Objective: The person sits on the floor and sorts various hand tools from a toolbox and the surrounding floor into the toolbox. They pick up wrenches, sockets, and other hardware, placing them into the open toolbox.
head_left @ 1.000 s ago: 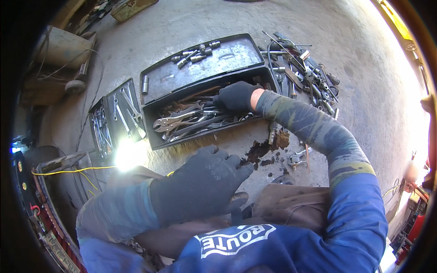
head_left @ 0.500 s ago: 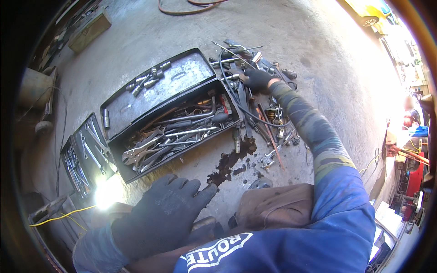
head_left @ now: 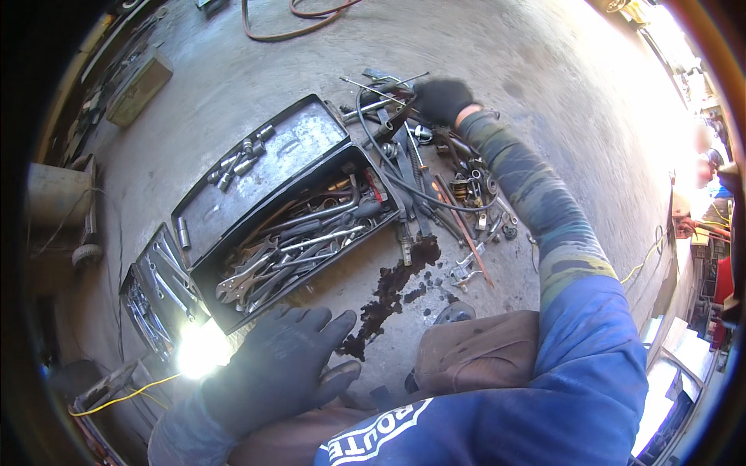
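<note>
My left hand (head_left: 284,365), in a dark work glove, is above my lap near the toolbox's front edge. Its fingers are apart and hold nothing. Beyond the toolbox's right end, my gloved right hand (head_left: 444,102) is closed at the far side of a pile of loose tools. A dark, flat-sided piece (head_left: 398,121) slants from its fingers, its kind unclear. Thin metal rods (head_left: 377,89) and a black cable (head_left: 365,128) lie about it. The open metal toolbox (head_left: 299,283) holds wrenches, locking pliers (head_left: 237,286) and bars.
Several sockets (head_left: 241,159) lie in the toolbox lid (head_left: 299,128). Left of it is a case of wrenches (head_left: 167,279), beside a glaring lamp (head_left: 203,349) and a yellow cord (head_left: 116,400). A dark oil stain (head_left: 381,303) and a reddish rod (head_left: 466,233) are on the concrete floor (head_left: 575,155).
My right hand has moved farther away over the pile, and a dark piece now shows at its fingers. My left hand remains over my lap, fingers spread. The view has shifted slightly.
</note>
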Tool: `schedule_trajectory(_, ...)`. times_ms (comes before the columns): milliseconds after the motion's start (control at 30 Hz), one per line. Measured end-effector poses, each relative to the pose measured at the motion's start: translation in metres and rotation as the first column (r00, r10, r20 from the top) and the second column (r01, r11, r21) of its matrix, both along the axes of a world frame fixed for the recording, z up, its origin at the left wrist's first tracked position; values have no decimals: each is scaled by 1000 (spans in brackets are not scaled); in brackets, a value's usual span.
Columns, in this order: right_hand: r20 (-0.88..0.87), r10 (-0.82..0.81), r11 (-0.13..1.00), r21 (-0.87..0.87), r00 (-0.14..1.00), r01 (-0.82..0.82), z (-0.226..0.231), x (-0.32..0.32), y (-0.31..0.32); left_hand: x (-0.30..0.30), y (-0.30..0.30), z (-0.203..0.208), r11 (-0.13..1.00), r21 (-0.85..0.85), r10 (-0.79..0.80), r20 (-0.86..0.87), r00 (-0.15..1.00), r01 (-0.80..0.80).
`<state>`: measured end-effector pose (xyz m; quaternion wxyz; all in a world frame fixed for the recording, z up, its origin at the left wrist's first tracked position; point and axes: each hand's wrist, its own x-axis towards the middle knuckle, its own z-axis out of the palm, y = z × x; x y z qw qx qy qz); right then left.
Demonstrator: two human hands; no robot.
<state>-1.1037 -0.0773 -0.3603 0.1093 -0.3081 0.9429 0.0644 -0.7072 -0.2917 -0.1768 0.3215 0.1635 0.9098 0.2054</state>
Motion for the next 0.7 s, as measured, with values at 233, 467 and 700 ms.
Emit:
schedule_trajectory(233, -196, -290, 933, -277, 937, 231, 76, -91, 93, -1, -2, 4, 999, 37, -4, -10, 1000, 4)
schedule_trajectory(467, -114, -571, 816, 23, 813, 577, 6, -43, 146, 2, -1, 9, 999, 46, 22, -25, 999, -21)
schedule_trajectory(700, -12, 238, 899, -375, 971, -225, -58, 32, 29, -4, 9, -1, 1000, 2, -16, -10, 1000, 16)
